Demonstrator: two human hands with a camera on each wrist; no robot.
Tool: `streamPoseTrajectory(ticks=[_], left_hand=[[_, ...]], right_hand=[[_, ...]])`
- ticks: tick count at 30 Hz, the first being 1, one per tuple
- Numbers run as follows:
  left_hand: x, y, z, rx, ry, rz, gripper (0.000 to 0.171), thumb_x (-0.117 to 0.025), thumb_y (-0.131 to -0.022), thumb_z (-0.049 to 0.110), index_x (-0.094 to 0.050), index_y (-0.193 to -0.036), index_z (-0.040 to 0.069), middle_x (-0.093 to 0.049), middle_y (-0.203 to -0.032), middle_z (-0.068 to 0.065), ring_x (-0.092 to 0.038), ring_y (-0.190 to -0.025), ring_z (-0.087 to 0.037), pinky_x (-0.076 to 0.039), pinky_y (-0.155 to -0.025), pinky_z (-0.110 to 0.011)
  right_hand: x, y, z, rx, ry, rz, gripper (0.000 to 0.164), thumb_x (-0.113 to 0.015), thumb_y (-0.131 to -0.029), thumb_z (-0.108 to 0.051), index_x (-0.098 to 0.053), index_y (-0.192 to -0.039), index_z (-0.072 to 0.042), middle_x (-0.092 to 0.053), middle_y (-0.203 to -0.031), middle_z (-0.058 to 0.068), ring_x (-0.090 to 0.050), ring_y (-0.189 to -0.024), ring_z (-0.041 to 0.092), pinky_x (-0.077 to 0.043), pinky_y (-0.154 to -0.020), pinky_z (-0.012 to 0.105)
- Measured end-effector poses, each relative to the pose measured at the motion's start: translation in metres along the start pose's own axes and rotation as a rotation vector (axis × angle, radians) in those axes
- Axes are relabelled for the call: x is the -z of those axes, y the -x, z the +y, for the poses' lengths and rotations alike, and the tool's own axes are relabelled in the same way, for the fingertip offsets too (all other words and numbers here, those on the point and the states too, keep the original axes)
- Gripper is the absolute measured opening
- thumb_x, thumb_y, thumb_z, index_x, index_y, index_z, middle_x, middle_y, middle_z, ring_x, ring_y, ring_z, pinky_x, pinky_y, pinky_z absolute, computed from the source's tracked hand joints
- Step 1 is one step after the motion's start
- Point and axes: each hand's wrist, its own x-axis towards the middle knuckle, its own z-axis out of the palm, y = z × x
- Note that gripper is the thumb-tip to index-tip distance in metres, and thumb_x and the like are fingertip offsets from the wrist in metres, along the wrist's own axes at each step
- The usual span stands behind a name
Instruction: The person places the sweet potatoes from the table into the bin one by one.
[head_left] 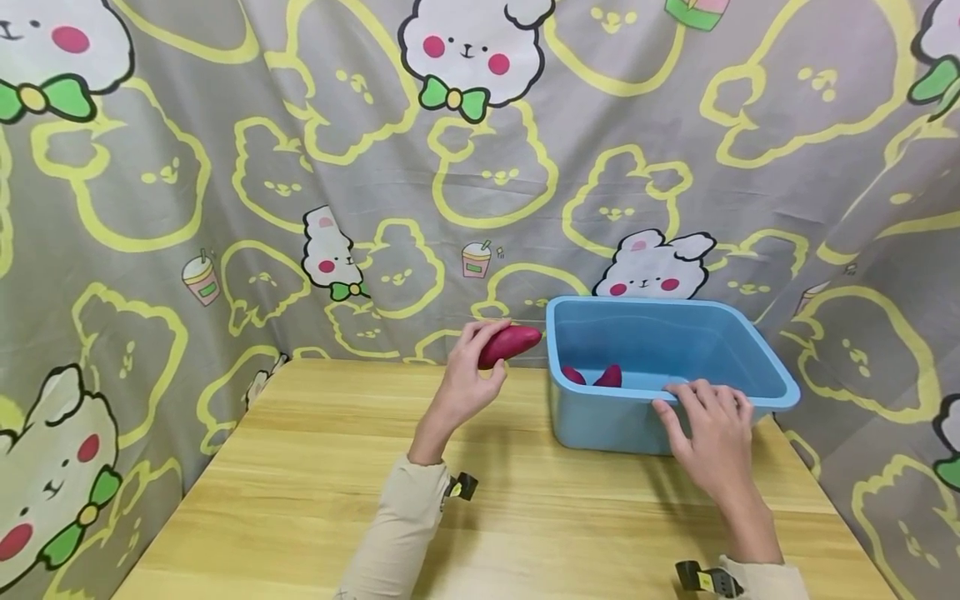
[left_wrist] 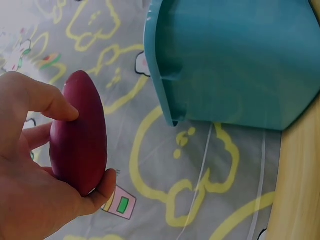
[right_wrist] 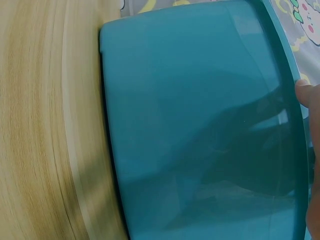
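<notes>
My left hand [head_left: 468,379] holds a dark red sweet potato [head_left: 512,343] above the table, just left of the blue plastic bin [head_left: 622,425]. In the left wrist view, thumb and fingers wrap around the sweet potato [left_wrist: 82,135], whose tapered tip stays exposed. My right hand [head_left: 712,433] grips the bin's near rim, fingers hooked over it. From the right wrist, the thumb [right_wrist: 303,92] shows against the rim. Inside the bin, two more dark red pieces [head_left: 609,377] lie at the left, partly hidden by the near wall.
A wooden table [head_left: 315,483] carries the bin near its back right. Close behind and at both sides hangs a grey curtain [head_left: 420,192] with cartoon bears and rabbits. Each wrist wears a small black camera strap [head_left: 461,486].
</notes>
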Motion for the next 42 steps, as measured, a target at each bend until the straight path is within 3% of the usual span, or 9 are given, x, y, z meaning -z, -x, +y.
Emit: streamPoseTrajectory(ticks=[11,19,32,42], left_hand=[[-0.011,-0.004,0.005,-0.037,-0.012,-0.006,0.052,-0.071,-0.092,0.002,-0.059,-0.142,0.01,-0.056,-0.136,-0.013,-0.057,-0.118,-0.03,-0.052,-0.094,-0.047],[-0.019,-0.001,0.01,-0.027,-0.006,0.007,0.05,-0.075,-0.094,0.011,-0.061,-0.142,0.014,-0.057,-0.136,-0.01,-0.055,-0.12,-0.028,-0.053,-0.092,-0.044],[-0.027,-0.012,0.016,-0.038,0.038,-0.02,0.051,-0.078,-0.093,0.016,-0.061,-0.141,0.016,-0.058,-0.138,-0.006,-0.055,-0.12,-0.022,-0.055,-0.089,-0.037],[-0.044,-0.024,0.024,-0.056,0.069,-0.039,0.049,-0.077,-0.093,0.014,-0.063,-0.14,0.013,-0.058,-0.135,-0.009,-0.055,-0.12,-0.023,-0.054,-0.091,-0.031]], right_hand=[[0.001,0.004,0.001,-0.016,0.003,-0.01,0.03,-0.073,-0.092,-0.027,-0.07,-0.114,-0.007,-0.064,-0.107,0.017,-0.049,-0.107,0.043,-0.024,-0.102,0.07],[0.002,0.006,0.0,-0.002,-0.011,-0.012,0.029,-0.072,-0.093,-0.028,-0.07,-0.114,-0.008,-0.064,-0.106,0.016,-0.049,-0.106,0.043,-0.024,-0.102,0.07],[0.0,0.0,0.002,0.026,-0.007,0.002,0.029,-0.072,-0.092,-0.028,-0.07,-0.112,-0.007,-0.064,-0.104,0.016,-0.049,-0.104,0.042,-0.025,-0.101,0.069],[0.001,-0.001,0.003,0.002,-0.008,-0.011,0.03,-0.07,-0.095,-0.031,-0.069,-0.114,-0.008,-0.064,-0.107,0.017,-0.049,-0.107,0.043,-0.024,-0.102,0.07]])
